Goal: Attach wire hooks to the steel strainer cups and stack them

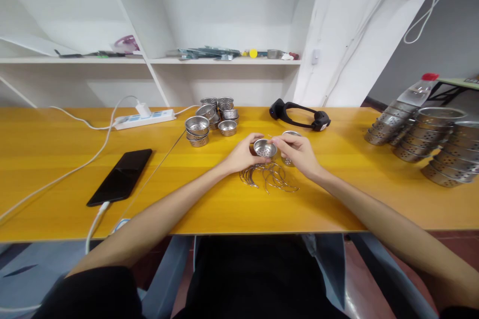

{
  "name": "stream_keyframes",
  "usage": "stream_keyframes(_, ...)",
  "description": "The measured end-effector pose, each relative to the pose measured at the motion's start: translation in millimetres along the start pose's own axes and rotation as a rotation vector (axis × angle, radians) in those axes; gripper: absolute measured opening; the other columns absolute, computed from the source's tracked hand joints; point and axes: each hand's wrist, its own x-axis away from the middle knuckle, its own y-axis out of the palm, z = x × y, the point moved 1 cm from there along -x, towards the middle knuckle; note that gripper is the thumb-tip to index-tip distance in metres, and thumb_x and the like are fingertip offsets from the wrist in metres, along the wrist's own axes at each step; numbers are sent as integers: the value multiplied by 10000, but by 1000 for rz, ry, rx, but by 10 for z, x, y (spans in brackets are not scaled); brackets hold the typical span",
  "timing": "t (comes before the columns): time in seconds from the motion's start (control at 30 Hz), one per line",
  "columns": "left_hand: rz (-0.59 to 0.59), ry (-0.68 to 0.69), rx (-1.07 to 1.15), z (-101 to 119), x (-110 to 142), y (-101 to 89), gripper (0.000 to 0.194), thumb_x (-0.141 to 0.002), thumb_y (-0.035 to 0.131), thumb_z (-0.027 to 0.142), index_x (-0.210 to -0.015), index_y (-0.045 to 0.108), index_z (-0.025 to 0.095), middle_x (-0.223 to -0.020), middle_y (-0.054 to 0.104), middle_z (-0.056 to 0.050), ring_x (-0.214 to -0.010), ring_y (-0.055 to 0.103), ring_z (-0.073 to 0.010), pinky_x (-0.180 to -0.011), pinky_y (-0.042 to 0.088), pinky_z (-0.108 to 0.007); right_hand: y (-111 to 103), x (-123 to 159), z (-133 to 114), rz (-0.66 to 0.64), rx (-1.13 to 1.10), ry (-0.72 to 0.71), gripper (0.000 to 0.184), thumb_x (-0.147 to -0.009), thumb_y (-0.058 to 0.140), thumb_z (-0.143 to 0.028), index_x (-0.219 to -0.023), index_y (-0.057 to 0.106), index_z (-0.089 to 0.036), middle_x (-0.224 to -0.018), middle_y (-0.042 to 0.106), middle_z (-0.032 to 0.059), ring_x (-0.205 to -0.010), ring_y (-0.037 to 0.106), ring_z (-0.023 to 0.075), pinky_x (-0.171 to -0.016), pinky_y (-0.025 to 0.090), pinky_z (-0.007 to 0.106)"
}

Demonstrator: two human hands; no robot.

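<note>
My left hand (245,153) is closed around the side of a small perforated metal strainer basket (265,149), held upright with its mouth up. The fingers of my right hand (297,152) are pinched together at the basket's right rim; a thin sliver shows at the fingertips, too small to name surely. Just below the basket, a loose pile of curved metal wires (269,177) lies on the table. Behind my right hand stands another strainer basket (291,134), partly hidden by the fingers.
Several strainer baskets (197,124) are grouped at the back left, and tall stacks of them (426,134) stand at the right by a red-capped bottle (415,90). A black headset (299,115) lies behind my hands. At left are a phone (119,178) and power strip (145,118) with cables.
</note>
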Motion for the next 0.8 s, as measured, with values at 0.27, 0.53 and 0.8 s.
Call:
stream_keyframes(0.27, 57, 296, -388, 449, 240, -142, 687, -772, 796, 160, -1401, 529, 216, -1405, 642, -124, -1300, 633, -306, -1145, 505, -504, 62, 58, -61, -50, -374, 187, 347, -853, 846, -486, -737, 789, -164, -614, 260, -70, -579, 212, 86, -526, 233, 268)
stream_keyframes(0.53, -18, 286, -460, 472, 296, -104, 813, -768, 825, 222, -1490, 453, 238, -1466, 607, -142, -1359, 595, -340, -1182, 478, -554, 66, 40, -49, -90, -467, 262, 360, -826, 879, -464, -716, 775, -138, -643, 261, -71, -580, 200, 71, -513, 224, 250)
stream_keyframes(0.8, -23, 283, -472, 530, 324, -102, 795, -767, 793, 224, -1488, 459, 243, -1433, 610, -145, -1332, 603, -345, -1155, 499, -556, 81, 55, -21, -119, -376, 275, 368, -814, 885, -478, -696, 771, -148, -633, 254, -75, -579, 189, 76, -499, 209, 247)
